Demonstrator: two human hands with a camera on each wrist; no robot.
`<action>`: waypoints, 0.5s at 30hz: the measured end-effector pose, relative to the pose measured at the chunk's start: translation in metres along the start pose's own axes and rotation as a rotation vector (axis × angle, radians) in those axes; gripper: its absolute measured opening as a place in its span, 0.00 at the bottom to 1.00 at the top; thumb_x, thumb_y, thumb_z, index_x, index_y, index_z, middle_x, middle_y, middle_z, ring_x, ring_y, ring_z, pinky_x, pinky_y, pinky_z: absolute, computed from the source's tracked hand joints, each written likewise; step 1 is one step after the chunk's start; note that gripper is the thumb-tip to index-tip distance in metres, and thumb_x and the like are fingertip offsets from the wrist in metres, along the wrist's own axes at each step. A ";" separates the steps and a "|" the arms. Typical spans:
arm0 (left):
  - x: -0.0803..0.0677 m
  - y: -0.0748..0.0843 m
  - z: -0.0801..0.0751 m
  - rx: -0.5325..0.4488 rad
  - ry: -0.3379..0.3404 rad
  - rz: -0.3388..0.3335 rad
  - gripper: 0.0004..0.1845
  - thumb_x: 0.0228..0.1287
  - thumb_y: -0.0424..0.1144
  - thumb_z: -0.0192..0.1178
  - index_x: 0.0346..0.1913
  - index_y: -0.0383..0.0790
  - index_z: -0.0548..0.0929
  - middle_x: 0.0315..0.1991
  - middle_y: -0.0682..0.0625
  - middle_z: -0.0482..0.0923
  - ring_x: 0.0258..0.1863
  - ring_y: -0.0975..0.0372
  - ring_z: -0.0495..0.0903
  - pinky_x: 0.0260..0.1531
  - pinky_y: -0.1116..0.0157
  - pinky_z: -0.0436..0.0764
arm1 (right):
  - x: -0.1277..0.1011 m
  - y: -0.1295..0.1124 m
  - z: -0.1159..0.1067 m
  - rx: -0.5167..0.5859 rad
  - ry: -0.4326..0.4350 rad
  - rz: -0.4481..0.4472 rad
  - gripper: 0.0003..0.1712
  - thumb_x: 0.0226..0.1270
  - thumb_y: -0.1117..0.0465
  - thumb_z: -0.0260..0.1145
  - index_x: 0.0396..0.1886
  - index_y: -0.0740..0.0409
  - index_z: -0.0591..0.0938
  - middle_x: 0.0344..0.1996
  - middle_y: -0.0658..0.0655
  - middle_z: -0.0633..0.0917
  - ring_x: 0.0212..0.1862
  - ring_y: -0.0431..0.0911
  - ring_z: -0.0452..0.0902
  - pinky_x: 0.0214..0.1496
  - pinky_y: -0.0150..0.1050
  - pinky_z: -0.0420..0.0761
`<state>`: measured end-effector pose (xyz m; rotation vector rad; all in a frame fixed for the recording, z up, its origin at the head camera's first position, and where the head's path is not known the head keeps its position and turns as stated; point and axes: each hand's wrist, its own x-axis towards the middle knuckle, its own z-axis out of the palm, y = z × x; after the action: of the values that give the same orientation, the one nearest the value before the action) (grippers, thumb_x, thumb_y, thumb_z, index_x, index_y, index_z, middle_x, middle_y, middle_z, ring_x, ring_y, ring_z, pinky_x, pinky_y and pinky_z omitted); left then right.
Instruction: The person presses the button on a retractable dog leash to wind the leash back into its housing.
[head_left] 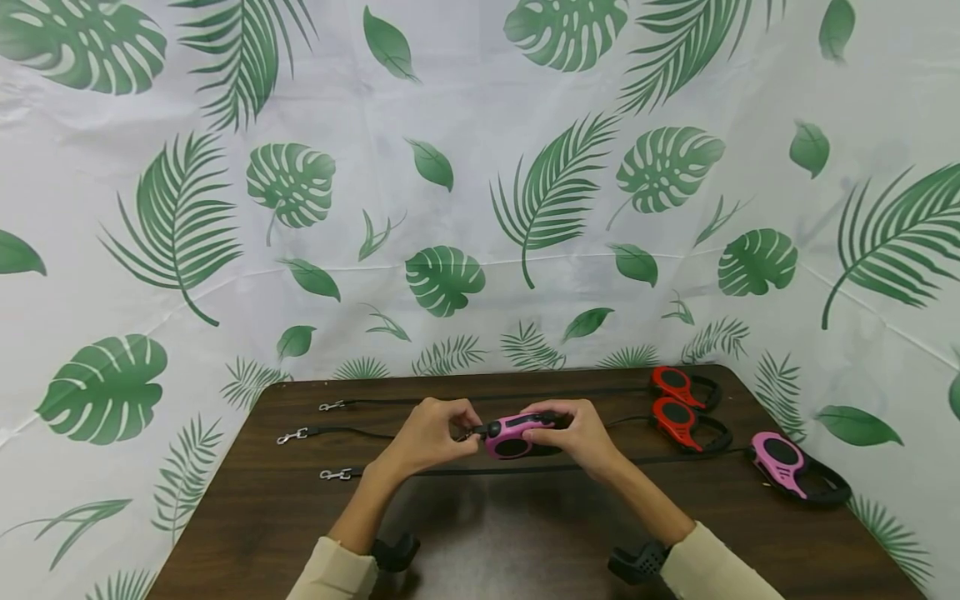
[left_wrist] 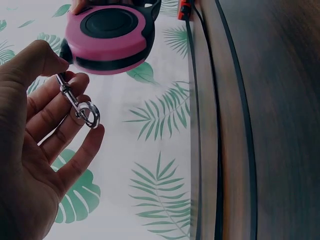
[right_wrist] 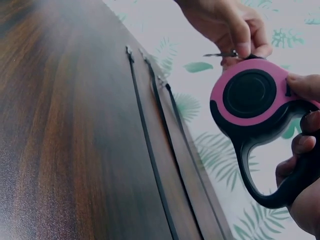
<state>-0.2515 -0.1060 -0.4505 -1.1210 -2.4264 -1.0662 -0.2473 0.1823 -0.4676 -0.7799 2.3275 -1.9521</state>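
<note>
My right hand (head_left: 573,435) grips the black handle of a pink and black retractable dog leash (right_wrist: 235,117), its thumb on the pink casing near the button. With thumb and forefinger, my left hand (head_left: 433,432) pinches the short black strap end where it leaves the casing. From that pinch the silver snap hook (left_wrist: 86,112) hangs across the other left fingers, which are spread apart in the left wrist view. Both hands hold the leash up over the middle of the dark wooden table (head_left: 495,533).
Two red leashes (head_left: 673,385) and another pink leash (head_left: 780,458) lie along the table's right side. Their black cords (head_left: 510,472) stretch left across the tabletop, ending in silver snap hooks (head_left: 292,436). A leaf-print white sheet (head_left: 465,208) hangs behind the table.
</note>
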 end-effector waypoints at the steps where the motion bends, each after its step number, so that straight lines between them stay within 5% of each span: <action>1: 0.000 0.000 0.000 0.000 0.000 0.000 0.06 0.57 0.32 0.73 0.37 0.42 0.87 0.30 0.54 0.88 0.29 0.69 0.82 0.31 0.71 0.81 | 0.000 0.000 0.001 -0.002 0.001 0.002 0.16 0.65 0.63 0.78 0.52 0.59 0.90 0.49 0.61 0.91 0.42 0.50 0.87 0.44 0.41 0.89; 15: -0.003 0.000 0.006 0.015 -0.018 -0.055 0.06 0.59 0.33 0.74 0.39 0.43 0.88 0.32 0.54 0.89 0.31 0.69 0.84 0.35 0.68 0.84 | -0.002 -0.002 0.004 -0.068 -0.004 -0.038 0.16 0.65 0.64 0.78 0.52 0.59 0.90 0.48 0.61 0.91 0.41 0.48 0.89 0.42 0.40 0.90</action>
<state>-0.2493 -0.1038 -0.4563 -1.0693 -2.4886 -1.0576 -0.2437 0.1796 -0.4674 -0.8378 2.4064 -1.8920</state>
